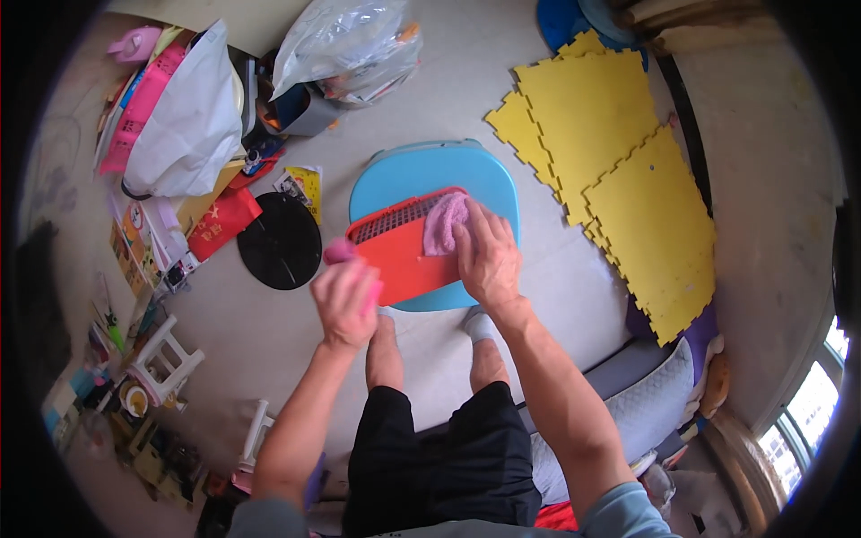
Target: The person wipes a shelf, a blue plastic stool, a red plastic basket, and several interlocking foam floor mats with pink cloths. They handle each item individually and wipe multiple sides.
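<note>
A red plastic basket point(410, 269) with a grid-patterned inside lies at a slant over a light-blue plastic box or stool point(437, 163) before me. My right hand point(494, 262) presses a bunched pink cloth point(444, 228) against the basket's right part. At the basket's left end, my left hand point(345, 306) is closed around a pink object point(340, 251), too blurred to name. Its rounded end sticks out above the fingers. My feet are on the floor just behind the blue piece.
Yellow interlocking foam mats point(592, 134) lie to the right. A black disc point(280, 241) rests on the floor at left, near a red paper bag point(225, 222). Stuffed plastic bags point(346, 54) stand at the back. A small white stool point(165, 363) is at lower left.
</note>
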